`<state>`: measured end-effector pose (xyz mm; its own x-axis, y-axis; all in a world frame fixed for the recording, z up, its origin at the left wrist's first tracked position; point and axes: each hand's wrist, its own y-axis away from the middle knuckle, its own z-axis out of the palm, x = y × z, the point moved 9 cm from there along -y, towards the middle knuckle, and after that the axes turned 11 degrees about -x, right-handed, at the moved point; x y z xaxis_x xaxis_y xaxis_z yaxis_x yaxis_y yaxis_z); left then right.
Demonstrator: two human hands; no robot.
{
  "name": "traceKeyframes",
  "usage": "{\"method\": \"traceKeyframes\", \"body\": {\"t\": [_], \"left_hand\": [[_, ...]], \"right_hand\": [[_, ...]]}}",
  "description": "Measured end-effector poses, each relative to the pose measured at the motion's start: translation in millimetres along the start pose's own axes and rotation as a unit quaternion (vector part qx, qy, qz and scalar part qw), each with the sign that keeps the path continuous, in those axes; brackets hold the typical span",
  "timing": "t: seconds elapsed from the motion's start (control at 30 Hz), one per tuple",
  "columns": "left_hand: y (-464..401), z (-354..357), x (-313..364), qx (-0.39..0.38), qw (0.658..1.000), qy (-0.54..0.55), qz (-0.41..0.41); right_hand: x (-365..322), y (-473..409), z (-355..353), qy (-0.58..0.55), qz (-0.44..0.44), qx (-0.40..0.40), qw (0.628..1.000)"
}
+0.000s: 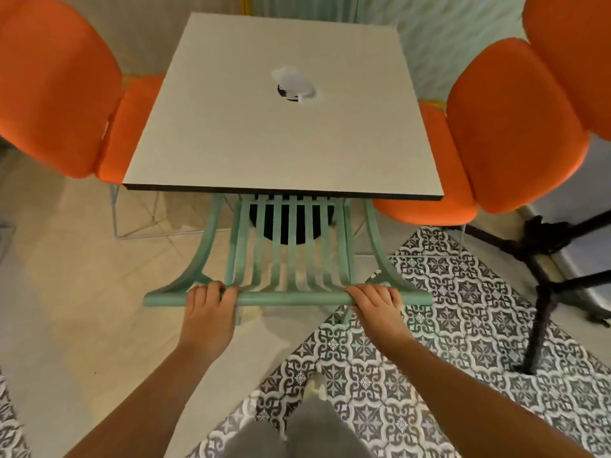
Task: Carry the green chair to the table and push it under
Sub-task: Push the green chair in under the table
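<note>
The green chair (291, 297) stands in front of me, its slatted back facing me and the front of its seat hidden under the near edge of the table. The square grey table (211, 150) has a dark edge and a small white object at its middle. My left hand (209, 309) grips the chair's top rail left of centre. My right hand (377, 307) grips the same rail right of centre. Both hands have fingers curled over the rail.
An orange padded chair (56, 90) sits at the table's left side and another orange chair (509, 127) at its right. A black table base (545, 289) stands on the patterned tiles at the far right. Plain beige floor lies to my left.
</note>
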<state>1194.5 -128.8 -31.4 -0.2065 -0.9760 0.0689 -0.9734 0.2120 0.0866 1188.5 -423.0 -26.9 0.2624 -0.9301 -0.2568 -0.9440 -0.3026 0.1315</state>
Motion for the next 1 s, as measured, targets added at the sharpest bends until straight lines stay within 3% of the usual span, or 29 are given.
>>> {"method": "traceKeyframes", "body": {"t": [0.2, 0.37, 1.0], "left_hand": [[18, -12, -6, 0.063, 0.998, -0.012, 0.004], [20, 6, -27, 0.034, 0.999, -0.012, -0.006], [17, -2, 24, 0.038, 0.999, 0.011, 0.025]], "right_hand": [[-17, 1, -3, 0.013, -0.024, 0.003, 1.000], [-29, 5, 12, -0.006, -0.018, 0.006, 1.000], [14, 8, -11, -0.033, -0.019, 0.022, 0.999]]}}
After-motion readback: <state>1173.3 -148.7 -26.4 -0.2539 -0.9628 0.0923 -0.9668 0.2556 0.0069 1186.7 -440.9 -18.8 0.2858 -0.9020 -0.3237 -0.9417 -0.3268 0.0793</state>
